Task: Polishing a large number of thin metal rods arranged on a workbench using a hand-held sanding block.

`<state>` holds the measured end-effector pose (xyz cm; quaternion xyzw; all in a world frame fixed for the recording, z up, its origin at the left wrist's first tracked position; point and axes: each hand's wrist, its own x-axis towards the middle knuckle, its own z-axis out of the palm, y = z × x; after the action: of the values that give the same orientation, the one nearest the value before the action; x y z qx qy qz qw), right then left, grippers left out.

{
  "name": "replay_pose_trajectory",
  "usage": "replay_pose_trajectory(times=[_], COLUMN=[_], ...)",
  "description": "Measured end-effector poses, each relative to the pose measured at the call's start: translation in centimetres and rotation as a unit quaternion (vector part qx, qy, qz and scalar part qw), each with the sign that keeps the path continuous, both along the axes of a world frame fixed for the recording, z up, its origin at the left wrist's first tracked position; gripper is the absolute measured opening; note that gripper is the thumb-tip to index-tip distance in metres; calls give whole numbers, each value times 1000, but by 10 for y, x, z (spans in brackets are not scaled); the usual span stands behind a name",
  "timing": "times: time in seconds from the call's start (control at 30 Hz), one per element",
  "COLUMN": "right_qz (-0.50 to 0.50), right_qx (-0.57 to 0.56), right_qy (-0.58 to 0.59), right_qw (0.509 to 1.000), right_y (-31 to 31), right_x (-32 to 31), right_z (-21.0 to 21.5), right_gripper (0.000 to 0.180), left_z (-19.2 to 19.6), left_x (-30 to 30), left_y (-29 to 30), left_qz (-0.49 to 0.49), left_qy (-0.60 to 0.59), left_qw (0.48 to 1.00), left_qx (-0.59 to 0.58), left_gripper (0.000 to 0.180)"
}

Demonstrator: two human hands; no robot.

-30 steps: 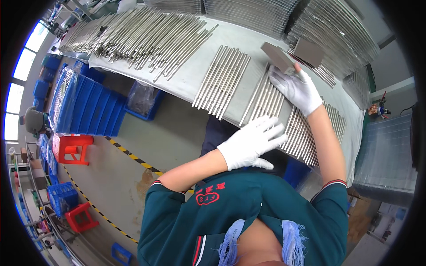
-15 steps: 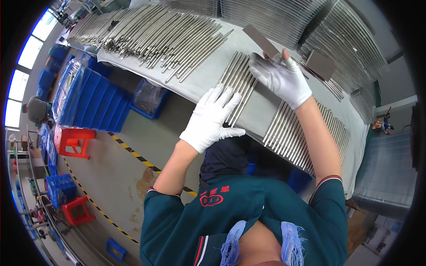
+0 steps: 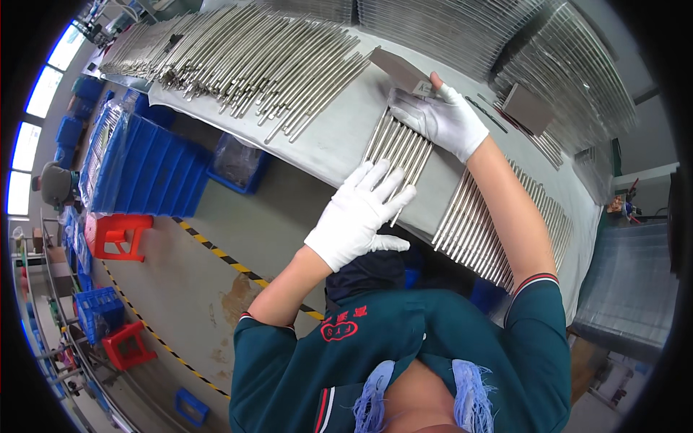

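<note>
My left hand (image 3: 359, 214), in a white glove, lies with fingers spread over the near ends of a small row of metal rods (image 3: 401, 148). The gloved right hand (image 3: 444, 119) is at the far ends of those rods, its dark-smudged fingertips close to or touching them. It holds a thin, stiff-looking grey-brown sheet (image 3: 399, 71) between thumb and fingers; the sheet slants away to the far left. Beside my right forearm lies a second row of metal rods (image 3: 480, 231), partly hidden by the arm.
A large spread of metal rods (image 3: 253, 61) covers the table's left part. Stacked clear plastic trays (image 3: 563, 79) line the back. Another grey-brown piece (image 3: 527, 110) lies at the right. Blue crates (image 3: 155, 162) and a red stool (image 3: 123, 234) stand on the floor at left.
My left hand has slid a little toward me and to the right along the rods. My right hand has shifted slightly left and farther away with the sheet, which tilts differently.
</note>
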<state>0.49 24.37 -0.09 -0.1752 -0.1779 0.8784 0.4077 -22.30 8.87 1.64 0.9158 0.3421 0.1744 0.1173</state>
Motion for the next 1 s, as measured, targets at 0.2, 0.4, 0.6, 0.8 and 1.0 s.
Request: replay_pose_trajectory(times=[0.2, 0.4, 0.6, 0.8, 1.0], right_qz=[-21, -41, -19, -20, -12], right_qx=[-22, -34, 2, -25, -19], right_qy=[-4, -27, -2, 10, 33], right_qw=[1000, 998, 1000, 999, 999], right_y=[-33, -41, -17, 8, 5], right_x=[40, 49, 13, -27, -18], right_z=[11, 12, 6, 1, -1], right_gripper=[69, 69, 66, 64, 63], left_z=[2, 1, 2, 1, 1], left_x=[29, 33, 8, -17, -11], left_y=[-11, -12, -1, 9, 6], left_qz=[-94, -121, -61, 7, -2], left_qy=[-11, -34, -24, 3, 10], left_qw=[995, 991, 998, 1000, 1000], left_qx=[-39, -46, -25, 2, 8], left_gripper=[86, 84, 83, 82, 84])
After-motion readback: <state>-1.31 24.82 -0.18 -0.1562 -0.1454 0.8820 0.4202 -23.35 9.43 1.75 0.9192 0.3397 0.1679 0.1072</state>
